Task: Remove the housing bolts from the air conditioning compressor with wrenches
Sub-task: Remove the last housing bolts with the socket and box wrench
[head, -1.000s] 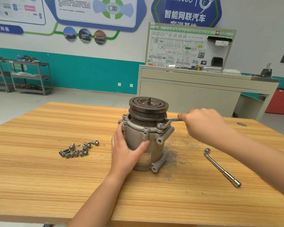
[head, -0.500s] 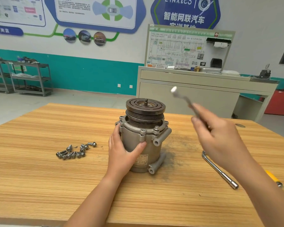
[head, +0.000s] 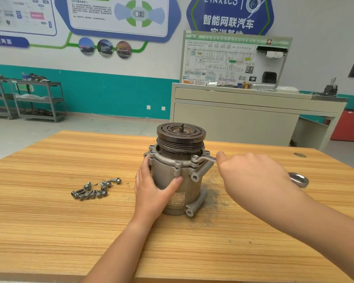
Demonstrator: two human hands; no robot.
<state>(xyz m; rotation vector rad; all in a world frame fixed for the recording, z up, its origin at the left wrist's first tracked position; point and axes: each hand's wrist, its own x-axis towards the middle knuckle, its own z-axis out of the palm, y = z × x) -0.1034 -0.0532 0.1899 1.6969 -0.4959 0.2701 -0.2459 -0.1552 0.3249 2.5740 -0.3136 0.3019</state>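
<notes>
We are steadying the compressor upright at mid-table, our left hand wrapping its grey body, thumb lying across the front. Our right hand is gripping the wrench with curled fingers just right of the housing, the ring end sitting on the upper flange's right edge. Loose bolts are lying well apart to the left.

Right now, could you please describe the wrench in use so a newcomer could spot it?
On the wooden table stands the grey compressor. At the right of its upper flange, the right hand grips a silver wrench. Unlike the small loose bolts nearby, it is long and ring-ended.
</notes>
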